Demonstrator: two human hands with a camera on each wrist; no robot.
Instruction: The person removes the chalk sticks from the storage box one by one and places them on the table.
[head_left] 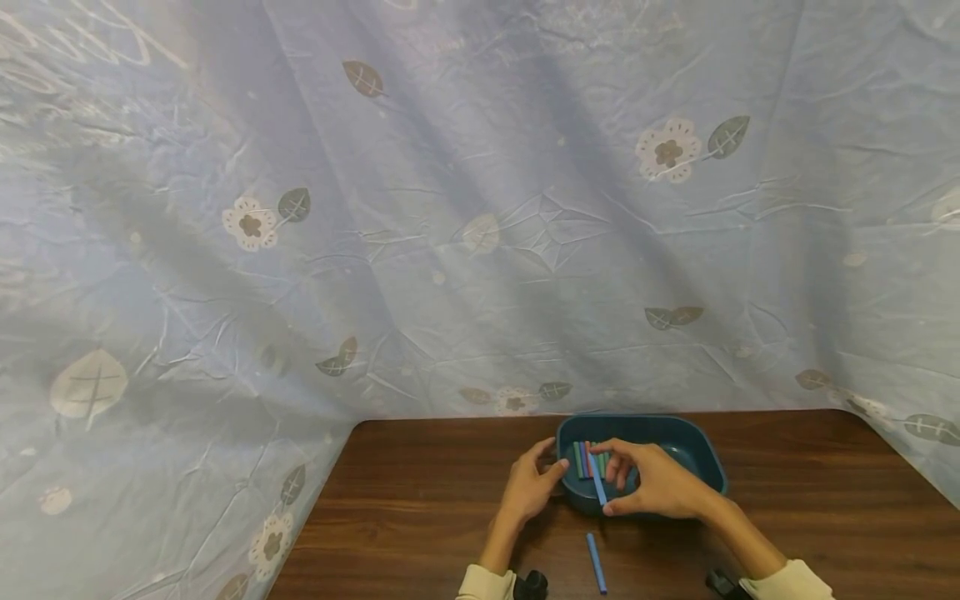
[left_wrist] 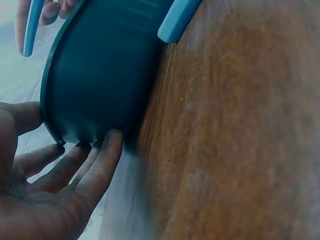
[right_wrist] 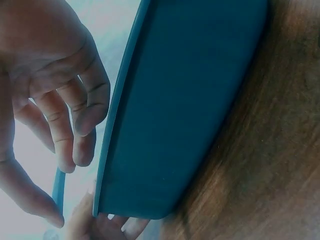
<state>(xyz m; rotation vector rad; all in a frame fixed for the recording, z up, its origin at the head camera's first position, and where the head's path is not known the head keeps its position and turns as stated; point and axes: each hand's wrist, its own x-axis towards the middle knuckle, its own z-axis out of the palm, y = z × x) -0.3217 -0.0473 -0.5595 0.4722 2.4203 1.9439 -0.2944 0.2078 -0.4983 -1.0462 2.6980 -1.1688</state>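
A dark teal plastic tub (head_left: 701, 450) stands on the table. My left hand (head_left: 527, 486) holds its left end, thumb at the rim and fingers against the outer wall (left_wrist: 100, 75). Over the tub's near side, my right hand (head_left: 660, 483) pinches a slim light-blue stick (head_left: 597, 482) lengthwise between thumb and forefinger, its other fingers loosely bent. Inside the tub at the left, a row of several green, purple and red sticks (head_left: 582, 460) lies side by side, partly hidden by the right hand. Another blue stick (head_left: 596, 563) lies on the table in front of the tub.
The dark wood-grain table (head_left: 405, 508) reaches back to a pale blue-grey cloth (head_left: 465, 275) printed with flowers and leaves, which hangs behind and at the sides. Black wrist devices (head_left: 531, 585) sit by the cream sleeves (head_left: 483, 583).
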